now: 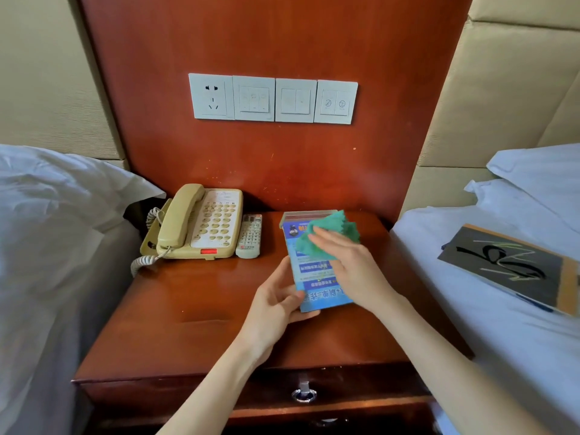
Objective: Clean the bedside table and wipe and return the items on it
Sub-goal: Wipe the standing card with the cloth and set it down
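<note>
Blue card stand (317, 277), long axis toward table's (188, 309) back edge; left hand (276, 304) grips near end, right hand (351, 268) presses green cloth (332, 233) at far end.

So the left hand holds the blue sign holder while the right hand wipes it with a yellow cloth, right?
Not quite: the cloth is green, not yellow, as the head view shows. The left hand does hold the blue sign holder while the right hand wipes it.

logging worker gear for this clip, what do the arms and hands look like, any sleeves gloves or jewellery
Both forearms are bare up to the frame edge: no sleeves show. The left hand and right hand wear no gloves, and no rings, watch or bracelet are visible.
</note>
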A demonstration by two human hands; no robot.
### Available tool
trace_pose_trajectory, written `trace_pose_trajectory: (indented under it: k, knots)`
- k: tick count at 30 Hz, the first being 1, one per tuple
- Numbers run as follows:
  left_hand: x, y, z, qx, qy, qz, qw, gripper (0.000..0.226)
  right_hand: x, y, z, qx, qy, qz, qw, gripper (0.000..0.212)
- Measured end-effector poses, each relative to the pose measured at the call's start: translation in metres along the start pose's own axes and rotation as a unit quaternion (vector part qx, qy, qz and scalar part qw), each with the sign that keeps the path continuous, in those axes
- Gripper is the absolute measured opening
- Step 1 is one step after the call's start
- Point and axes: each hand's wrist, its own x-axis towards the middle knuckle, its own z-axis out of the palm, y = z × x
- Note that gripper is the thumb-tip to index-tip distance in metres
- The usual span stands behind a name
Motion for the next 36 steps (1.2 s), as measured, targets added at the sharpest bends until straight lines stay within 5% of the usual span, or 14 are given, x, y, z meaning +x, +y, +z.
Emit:
trace_pose_trajectory:
  k: [6, 13, 17, 22, 28, 30, 34, 36]
  knots:
    - [0.004, -0.007, -0.006, -0.032, 0.044, 0.002, 0.998, 0.063, -0.041, 0.02, 0.004, 0.117, -0.119, -0.028, 0.986, 0.064]
    - [0.003, -0.006, 0.001, 0.019, -0.013, 0.01, 1.0, 0.063, -0.015, 0.029, -0.015, 0.069, 0.02, 0.045, 0.996, 0.068]
    - [0.003, -0.006, -0.002, -0.011, 0.011, 0.015, 1.0, 0.061, -0.014, 0.012, 0.008, 0.117, -0.051, -0.013, 0.992, 0.076]
    - [0.006, -0.01, -0.008, -0.023, 0.029, 0.004, 0.999, 0.064, -0.055, 0.031, 0.008, 0.174, -0.1, -0.035, 0.979, 0.06]
    - [0.006, -0.009, -0.008, -0.061, 0.058, 0.013, 0.996, 0.065, -0.062, 0.04, -0.009, 0.187, 0.027, 0.079, 0.979, 0.071]
    - [0.005, -0.009, -0.007, -0.033, 0.059, 0.024, 0.997, 0.064, -0.056, 0.033, -0.01, 0.326, 0.05, 0.129, 0.935, 0.056]
    - [0.003, -0.007, -0.004, 0.018, 0.037, 0.04, 0.998, 0.065, -0.031, 0.008, -0.014, 0.638, 0.011, 0.185, 0.747, 0.04]
    - [0.001, -0.006, -0.002, 0.03, 0.024, 0.048, 0.998, 0.065, -0.017, -0.006, -0.013, 0.643, 0.0, 0.198, 0.74, 0.037]
